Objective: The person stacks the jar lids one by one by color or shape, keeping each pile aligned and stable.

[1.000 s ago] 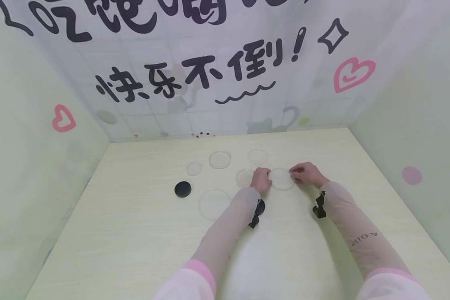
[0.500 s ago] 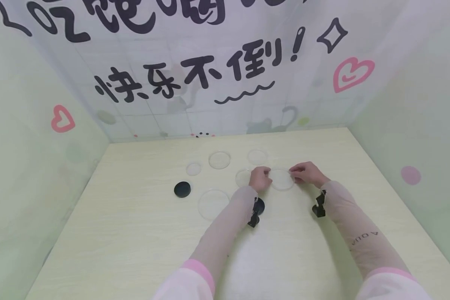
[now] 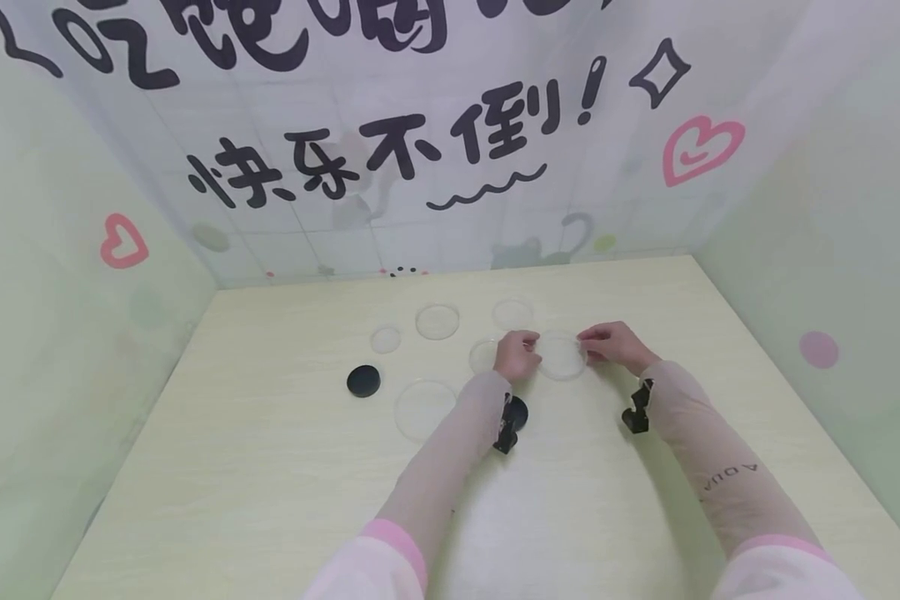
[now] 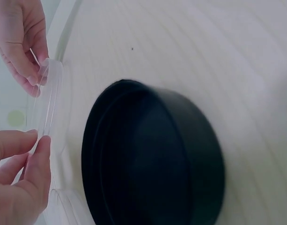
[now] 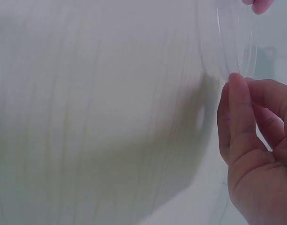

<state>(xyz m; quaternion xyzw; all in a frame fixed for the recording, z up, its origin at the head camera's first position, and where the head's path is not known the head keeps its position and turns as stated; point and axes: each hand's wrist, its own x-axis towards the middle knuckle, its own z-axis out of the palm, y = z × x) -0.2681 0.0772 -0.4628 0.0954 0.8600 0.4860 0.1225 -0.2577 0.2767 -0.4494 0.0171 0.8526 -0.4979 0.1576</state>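
Observation:
A clear, shallow petri dish (image 3: 562, 357) is held at opposite sides of its rim, close over the table. My left hand (image 3: 517, 357) pinches its left edge between thumb and fingers. At the right edge, the thumb and fingertips of my right hand (image 3: 617, 346) pinch the rim. The left wrist view shows both hands on the dish (image 4: 53, 93), with a black round shallow container (image 4: 152, 154) in front. In the right wrist view, the right hand (image 5: 260, 150) grips the dish wall. Another clear dish (image 3: 482, 357) sits partly hidden behind my left hand.
Further clear dishes lie about: a small one (image 3: 386, 339), a rimmed one (image 3: 437, 322), one at the back (image 3: 513, 314) and a large one (image 3: 423, 410) partly under the left forearm. A black disc (image 3: 363, 381) lies left. A printed curtain (image 3: 390, 233) backs the table (image 3: 232, 467).
Both hands and the clear petri dish between them have risen very slightly. My left thumb and fingers have come round onto the rim. The other dishes stay put.

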